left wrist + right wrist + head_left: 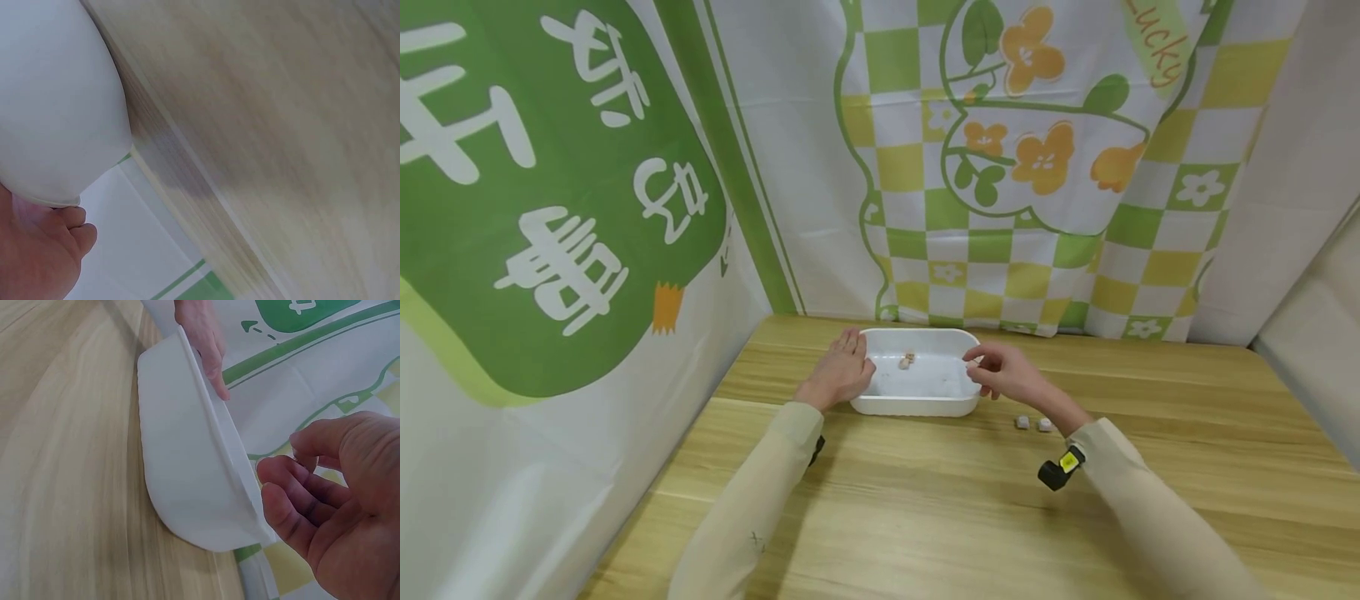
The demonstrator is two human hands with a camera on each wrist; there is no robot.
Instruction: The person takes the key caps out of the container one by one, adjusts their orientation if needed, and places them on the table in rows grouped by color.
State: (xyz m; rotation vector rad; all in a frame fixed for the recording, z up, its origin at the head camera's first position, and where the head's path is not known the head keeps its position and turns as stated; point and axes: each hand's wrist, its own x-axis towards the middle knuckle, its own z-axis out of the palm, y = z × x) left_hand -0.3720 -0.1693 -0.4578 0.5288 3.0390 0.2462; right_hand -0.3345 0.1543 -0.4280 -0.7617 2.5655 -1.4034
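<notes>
A white plastic tub stands on the wooden table, with a few small tan and pinkish pieces lying inside. My left hand rests on its left rim, fingers extended along the edge and thumb toward the inside. In the left wrist view the palm lies against the rim. At the right rim, my right hand pinches a small pale piece between thumb and fingertips, mostly hidden by them. The right wrist view shows this right hand beside the tub's wall.
Two small whitish blocks lie on the table near my right wrist. A printed green-and-white cloth hangs close behind the table's back edge, and another cloth hangs along the left side.
</notes>
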